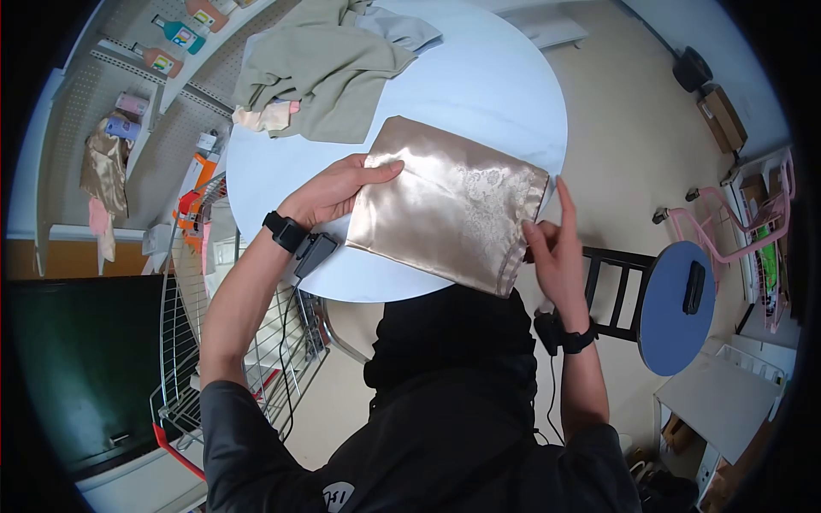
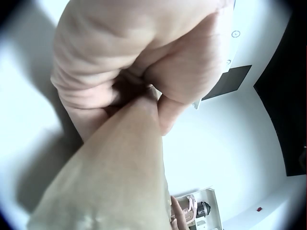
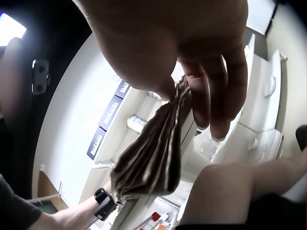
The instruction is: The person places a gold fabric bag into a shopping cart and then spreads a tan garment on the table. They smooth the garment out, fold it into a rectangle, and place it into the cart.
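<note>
A folded champagne satin garment [image 1: 445,201] with a lace-patterned end spreads between both hands over the near side of the round table. The left hand [image 1: 338,188] grips its left edge, thumb lying on top and fingers underneath. Seen from the left wrist, the satin cloth [image 2: 115,167] fans out from that hand's grip [image 2: 139,52]. At the lace end, the right hand [image 1: 560,256] pinches the edge between thumb and fingers, one finger pointing up. Several stacked fabric layers [image 3: 153,148] hang below the pinching hand [image 3: 177,43] in the right wrist view.
Olive-grey clothing [image 1: 329,77] lies heaped on the far left of the white table [image 1: 496,77], with a pale pink piece [image 1: 261,118] beside it. A wire shopping cart [image 1: 184,342] stands at left, a blue-topped stool [image 1: 676,321] at right. Shelves with bottles [image 1: 180,36] line the left.
</note>
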A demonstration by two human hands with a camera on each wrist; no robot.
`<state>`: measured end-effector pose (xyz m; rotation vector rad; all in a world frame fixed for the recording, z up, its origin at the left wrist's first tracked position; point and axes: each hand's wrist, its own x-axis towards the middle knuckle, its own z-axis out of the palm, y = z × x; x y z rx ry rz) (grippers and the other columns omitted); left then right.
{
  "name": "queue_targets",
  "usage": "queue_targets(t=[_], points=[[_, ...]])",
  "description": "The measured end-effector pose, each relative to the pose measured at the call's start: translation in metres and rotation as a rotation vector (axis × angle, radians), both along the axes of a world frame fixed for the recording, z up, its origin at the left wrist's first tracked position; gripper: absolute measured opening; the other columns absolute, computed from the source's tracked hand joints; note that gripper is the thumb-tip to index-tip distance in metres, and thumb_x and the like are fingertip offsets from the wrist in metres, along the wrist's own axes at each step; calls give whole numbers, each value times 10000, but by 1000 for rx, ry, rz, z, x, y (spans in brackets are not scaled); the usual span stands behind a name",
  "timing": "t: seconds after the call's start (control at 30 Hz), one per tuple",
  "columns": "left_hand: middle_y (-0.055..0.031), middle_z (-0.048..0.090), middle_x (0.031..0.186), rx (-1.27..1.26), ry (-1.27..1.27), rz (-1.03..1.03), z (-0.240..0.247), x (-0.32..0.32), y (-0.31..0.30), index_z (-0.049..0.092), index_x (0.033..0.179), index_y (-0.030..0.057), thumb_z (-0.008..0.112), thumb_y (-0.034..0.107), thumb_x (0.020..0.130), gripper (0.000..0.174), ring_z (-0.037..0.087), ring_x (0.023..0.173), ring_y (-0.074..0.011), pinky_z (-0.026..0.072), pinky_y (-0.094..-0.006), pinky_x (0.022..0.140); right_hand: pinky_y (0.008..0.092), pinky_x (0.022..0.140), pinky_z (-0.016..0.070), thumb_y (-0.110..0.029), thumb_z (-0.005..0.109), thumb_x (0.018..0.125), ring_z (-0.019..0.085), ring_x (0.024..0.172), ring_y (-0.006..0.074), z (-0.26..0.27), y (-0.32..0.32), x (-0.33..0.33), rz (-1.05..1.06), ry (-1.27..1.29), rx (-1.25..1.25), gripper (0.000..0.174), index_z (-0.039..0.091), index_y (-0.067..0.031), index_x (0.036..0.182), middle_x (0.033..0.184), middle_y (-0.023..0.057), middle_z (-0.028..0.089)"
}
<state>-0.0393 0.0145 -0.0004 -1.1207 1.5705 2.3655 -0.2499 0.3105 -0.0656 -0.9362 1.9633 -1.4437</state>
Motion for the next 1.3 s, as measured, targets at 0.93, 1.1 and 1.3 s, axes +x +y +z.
queue_targets(t=[0.93, 1.1, 1.3], points=[[-119, 747, 1224, -809, -489, 616, 196, 347, -119, 631, 1355, -21, 796, 319, 995, 522, 777, 982, -192, 654, -350, 904, 248, 753, 518, -65, 589, 1106, 616, 768, 71, 2, -81, -10, 208, 3, -143, 390, 610, -39, 1494, 800, -17, 601], [-123, 730, 1248, -855, -674, 623, 152, 394, -146, 573, 1417, -43, 808, 330, 975, 625, 755, 1033, -209, 624, -361, 930, 241, 745, 487, -66, 593, 1105, 604, 769, 71, 1, -83, -5, 221, 74, -115, 378, 624, -24, 1480, 808, -24, 570], [-148, 720, 1218, -682, -570, 606, 86, 401, -176, 582, 1349, -37, 862, 353, 933, 635, 746, 1046, -226, 616, -384, 931, 218, 710, 424, -105, 622, 1098, 582, 758, 62, 3, -84, -1, 204, 150, -50, 385, 632, -19, 1473, 793, -37, 556]])
